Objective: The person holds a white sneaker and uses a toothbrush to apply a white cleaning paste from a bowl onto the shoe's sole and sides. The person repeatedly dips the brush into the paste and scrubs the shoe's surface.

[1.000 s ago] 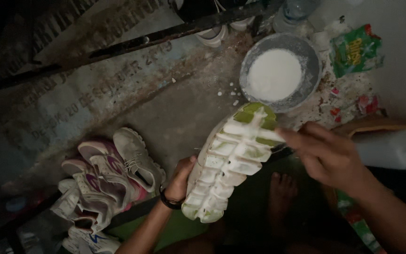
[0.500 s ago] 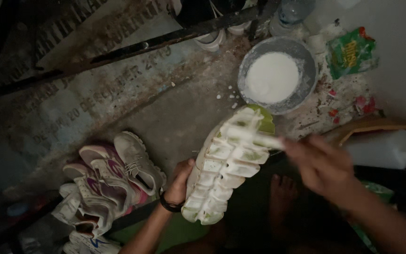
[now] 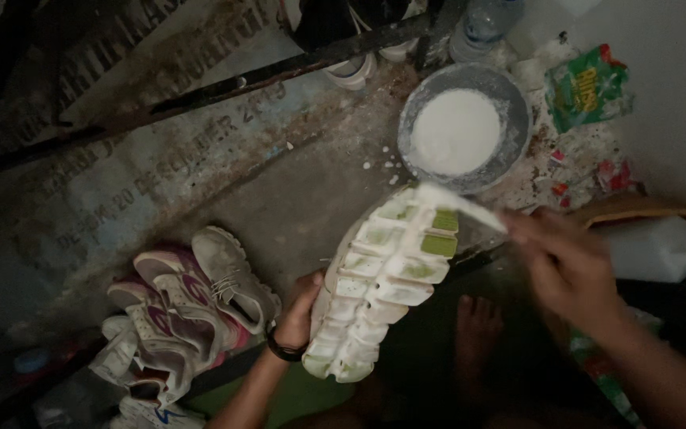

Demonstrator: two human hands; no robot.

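Note:
A sneaker (image 3: 383, 282) is held sole up, its white and green tread covered in white foam. My left hand (image 3: 299, 311), with a dark band on the wrist, grips the shoe from its left side near the heel. My right hand (image 3: 569, 266) is blurred and holds a small white brush (image 3: 458, 205) whose head rests on the toe end of the sole. Just above the toe stands a grey metal bowl (image 3: 510, 107) of white foamy liquid.
Several dirty sneakers (image 3: 188, 310) are piled at the lower left on the worn concrete floor. A green packet (image 3: 585, 87) lies on wet paper at the upper right, a white plastic jug (image 3: 657, 246) at the right. A bare foot (image 3: 478, 326) shows under the shoe. Dark metal bars (image 3: 224, 87) cross the top.
The brush has slid along the toe end of the sole, and my right hand has shifted slightly down and right, then back up. The shoe stays held sole up.

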